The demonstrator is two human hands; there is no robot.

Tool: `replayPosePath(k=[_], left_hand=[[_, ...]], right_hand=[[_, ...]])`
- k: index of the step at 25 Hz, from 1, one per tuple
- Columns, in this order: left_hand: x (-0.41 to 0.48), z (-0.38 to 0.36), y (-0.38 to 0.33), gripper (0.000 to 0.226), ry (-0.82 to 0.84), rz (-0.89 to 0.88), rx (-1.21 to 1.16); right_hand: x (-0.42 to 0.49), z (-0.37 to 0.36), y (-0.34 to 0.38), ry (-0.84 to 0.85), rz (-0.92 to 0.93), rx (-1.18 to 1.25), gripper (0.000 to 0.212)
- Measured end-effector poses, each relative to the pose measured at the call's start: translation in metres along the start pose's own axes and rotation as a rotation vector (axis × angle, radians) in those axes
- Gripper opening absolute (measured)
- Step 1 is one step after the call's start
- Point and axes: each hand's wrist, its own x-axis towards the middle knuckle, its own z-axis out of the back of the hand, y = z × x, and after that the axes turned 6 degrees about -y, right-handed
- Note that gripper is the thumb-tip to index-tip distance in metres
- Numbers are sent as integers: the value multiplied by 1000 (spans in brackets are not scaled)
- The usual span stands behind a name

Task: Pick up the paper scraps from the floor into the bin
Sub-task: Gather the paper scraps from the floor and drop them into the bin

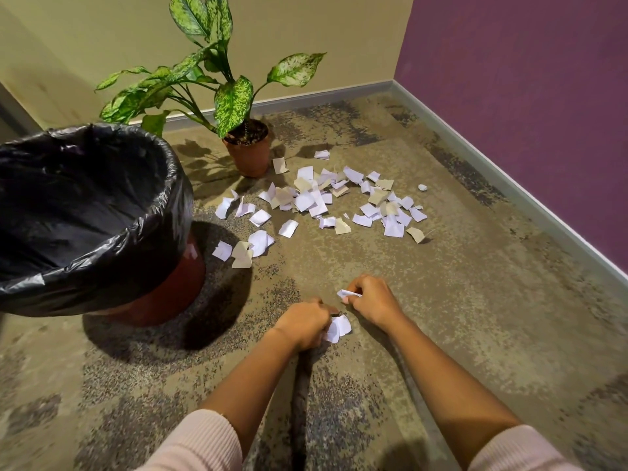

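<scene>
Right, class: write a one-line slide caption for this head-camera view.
Left hand grips white paper, right hand a smaller scrap, beside the lined bin; scattered scraps litter the carpet.

The carpet (441, 300) under me was rough and matt, a low pile speckled grey on tan. The scraps (319, 202) towards its far corner were thin matt paper, some white, some tan like card, with torn, curling edges. The crumpled piece (338, 329) gripped in my left hand (302, 324) and the strip (346, 294) pinched in my right hand (370, 304) were the same smooth white paper. The bin (170, 287) showed a smooth, faintly shiny red-brown plastic side below a black plastic liner (85, 205), thin, crinkled and glossy. The plant pot (249, 158) looked matt and terracotta-coloured; clay or plastic, I could not tell. The leaves (234, 103) were waxy. My sleeves (197, 447) were ribbed pink knit.
</scene>
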Motion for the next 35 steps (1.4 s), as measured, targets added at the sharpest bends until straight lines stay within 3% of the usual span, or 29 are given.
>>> replayPosePath(k=[4, 7, 11, 13, 25, 28, 30, 35], left_hand=[[0, -5, -2, 39, -30, -44, 92], [-7, -14, -4, 21, -138, 13, -12], [-16, -23, -2, 19, -240, 75, -144], [-19, -23, -3, 18, -253, 90, -165], [-27, -28, -3, 18, -300, 135, -198], [-28, -28, -2, 15, -292, 148, -218], [-29, -26, 0, 14, -281, 157, -227], [-39, 0, 22, 19, -352, 263, -243]], right_hand=[[-4, -6, -1, 21, -4, -9, 11], [-7, -9, 2, 58, -36, 29, 15], [-14, -13, 9, 217, -291, 276, 13], [-14, -14, 13, 266, -340, 274, 10], [-9, -11, 23, 435, -330, 146, 20], [-11, -17, 22, 396, -318, 124, 14], [-11, -20, 23, 335, -303, 81, 30], [2, 1, 42, 195, -268, 117, 48]])
